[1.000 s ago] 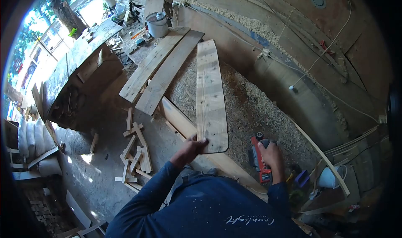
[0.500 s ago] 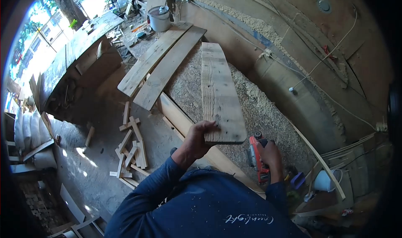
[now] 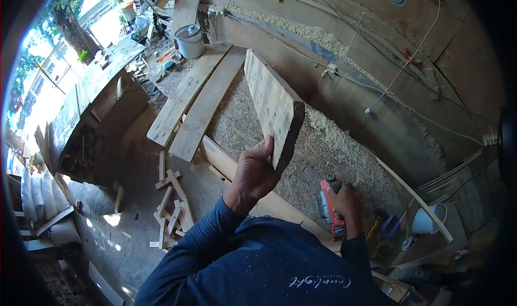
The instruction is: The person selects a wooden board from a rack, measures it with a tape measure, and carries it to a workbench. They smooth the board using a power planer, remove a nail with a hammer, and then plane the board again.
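Note:
My left hand (image 3: 254, 171) is closed around the near end of a wooden board (image 3: 269, 101), thumb on its face. The board is held up and tilted, its dark end edge showing toward me, above the shavings-covered bench (image 3: 231, 109). To the right, my right hand (image 3: 344, 201) grips the black handle of a red electric planer (image 3: 329, 195). The planer rests low on the bench near my body, and its underside is hidden.
Two long boards (image 3: 188, 93) (image 3: 211, 104) lie side by side at the bench's far left. A white bucket (image 3: 190, 44) stands behind them. Several wood offcuts (image 3: 175, 203) lie on the floor at left. Cables (image 3: 401, 90) hang at right, near another white bucket (image 3: 425, 220).
My left hand has turned the board from face-on to tilted, so its end edge now shows. My right hand stays on the planer. The view has shifted slightly.

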A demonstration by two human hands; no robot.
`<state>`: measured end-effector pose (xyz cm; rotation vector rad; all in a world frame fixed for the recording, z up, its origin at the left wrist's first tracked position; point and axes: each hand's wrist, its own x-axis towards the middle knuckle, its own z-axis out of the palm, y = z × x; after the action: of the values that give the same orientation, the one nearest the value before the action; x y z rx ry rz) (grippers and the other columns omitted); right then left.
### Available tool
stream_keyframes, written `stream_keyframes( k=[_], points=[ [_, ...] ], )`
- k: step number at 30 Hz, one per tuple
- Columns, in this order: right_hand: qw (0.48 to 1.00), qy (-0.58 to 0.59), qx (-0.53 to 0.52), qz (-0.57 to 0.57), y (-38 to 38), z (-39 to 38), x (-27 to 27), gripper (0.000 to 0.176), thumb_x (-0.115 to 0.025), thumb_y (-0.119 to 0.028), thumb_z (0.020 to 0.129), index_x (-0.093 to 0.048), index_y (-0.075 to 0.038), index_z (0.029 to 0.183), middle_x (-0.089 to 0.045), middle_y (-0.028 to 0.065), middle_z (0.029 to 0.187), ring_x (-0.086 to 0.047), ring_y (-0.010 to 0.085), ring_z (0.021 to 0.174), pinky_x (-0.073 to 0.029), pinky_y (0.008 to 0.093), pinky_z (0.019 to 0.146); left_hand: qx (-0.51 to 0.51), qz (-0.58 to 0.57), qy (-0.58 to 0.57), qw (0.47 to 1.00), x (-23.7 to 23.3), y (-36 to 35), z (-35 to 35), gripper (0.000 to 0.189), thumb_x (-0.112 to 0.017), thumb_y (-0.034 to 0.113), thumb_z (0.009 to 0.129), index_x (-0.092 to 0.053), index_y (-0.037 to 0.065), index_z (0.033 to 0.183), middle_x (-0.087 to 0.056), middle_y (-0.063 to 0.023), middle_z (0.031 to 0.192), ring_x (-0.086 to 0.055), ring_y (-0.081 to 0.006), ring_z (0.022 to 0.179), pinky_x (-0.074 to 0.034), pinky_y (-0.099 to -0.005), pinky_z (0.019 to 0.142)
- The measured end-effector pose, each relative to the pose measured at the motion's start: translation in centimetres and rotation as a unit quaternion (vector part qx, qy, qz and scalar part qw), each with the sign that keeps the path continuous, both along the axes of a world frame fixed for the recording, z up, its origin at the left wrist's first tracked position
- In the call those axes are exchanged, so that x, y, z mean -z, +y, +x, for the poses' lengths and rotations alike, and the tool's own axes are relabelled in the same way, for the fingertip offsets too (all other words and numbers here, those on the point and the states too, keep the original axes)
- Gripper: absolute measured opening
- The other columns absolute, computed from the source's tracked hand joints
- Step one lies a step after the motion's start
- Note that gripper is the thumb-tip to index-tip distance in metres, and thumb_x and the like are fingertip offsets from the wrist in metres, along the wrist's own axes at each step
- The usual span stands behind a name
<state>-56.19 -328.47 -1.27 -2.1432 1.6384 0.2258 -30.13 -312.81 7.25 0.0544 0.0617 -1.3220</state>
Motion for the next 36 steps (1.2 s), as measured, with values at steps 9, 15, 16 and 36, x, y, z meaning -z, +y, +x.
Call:
stream_keyframes(
  k=[9,15,16,36],
  points=[
    [0.998,0.007,0.023,0.054,0.4,0.9,-1.3,0.053,-0.064,-0.045,0.092,-0.068,0.001,0.119,-0.072,0.0309,0.1,-0.071,0.043,0.101,-0.057,0.0493,0.087,-0.011,0.001,-0.011,1.0,-1.9,-0.6,0.5,0.041,-0.056,0.014,0.103,-0.048,-0.002,0.139,-0.059,-0.0191,0.127,-0.061,-0.0268,0.119,-0.054,-0.0369,0.106],
    [0.998,0.001,0.021,0.055,0.9,1.5,-2.6,0.05,-0.064,-0.043,0.092,-0.069,0.002,0.116,-0.071,0.0314,0.099,-0.07,0.044,0.101,-0.057,0.0496,0.087,0.005,-0.023,-0.007,1.0,-1.8,-0.8,0.4,0.039,-0.053,0.017,0.105,-0.048,0.0,0.14,-0.06,-0.0169,0.126,-0.063,-0.0272,0.115,-0.053,-0.039,0.106],
    [0.998,-0.006,0.02,0.052,1.0,1.5,-2.7,0.05,-0.064,-0.042,0.092,-0.069,0.002,0.115,-0.071,0.0314,0.099,-0.07,0.044,0.101,-0.057,0.0494,0.087,0.022,-0.039,-0.03,0.999,-1.3,-0.9,0.3,0.04,-0.052,0.022,0.106,-0.048,0.002,0.141,-0.061,-0.0151,0.127,-0.063,-0.0265,0.116,-0.051,-0.0405,0.106],
    [0.905,-0.334,0.2,0.169,5.1,-2.5,1.8,0.043,-0.063,-0.044,0.099,-0.055,-0.009,0.076,-0.053,0.0001,0.059,-0.053,0.0117,0.044,-0.045,0.0284,0.041,0.043,0.427,-0.216,0.877,35.6,2.6,-8.4,0.064,-0.035,0.079,0.096,-0.053,0.019,0.087,-0.047,0.001,0.068,-0.048,-0.0146,0.058,-0.041,-0.0329,0.051]
  ],
)
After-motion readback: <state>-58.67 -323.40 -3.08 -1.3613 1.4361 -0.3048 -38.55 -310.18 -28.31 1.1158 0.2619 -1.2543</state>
